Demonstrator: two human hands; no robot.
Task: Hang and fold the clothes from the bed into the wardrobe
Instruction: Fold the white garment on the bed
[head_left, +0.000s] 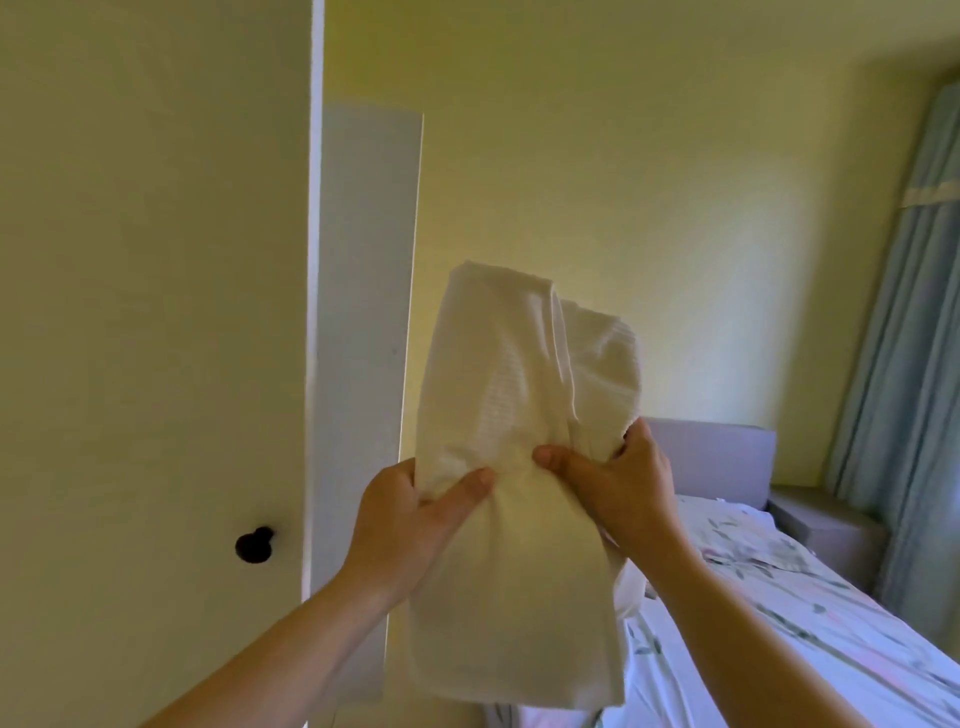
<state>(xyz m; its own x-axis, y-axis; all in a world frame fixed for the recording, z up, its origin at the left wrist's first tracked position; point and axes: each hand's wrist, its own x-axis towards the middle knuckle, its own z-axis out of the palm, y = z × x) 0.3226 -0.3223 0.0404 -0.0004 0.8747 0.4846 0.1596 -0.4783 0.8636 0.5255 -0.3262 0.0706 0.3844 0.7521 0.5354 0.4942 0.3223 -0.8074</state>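
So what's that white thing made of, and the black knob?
The cloth looks like soft cream fabric, knit or waffle-weave: a fine grid texture shows, and it bunches where the left hand and right hand grip it. The knob is dark and dull, maybe metal or plastic; I cannot tell.

text: none legible | labels: none | numbers: none | signs: none

Cream waffle-textured garment (498, 374), bunched mid-length, aloft beside wardrobe door (156, 312).
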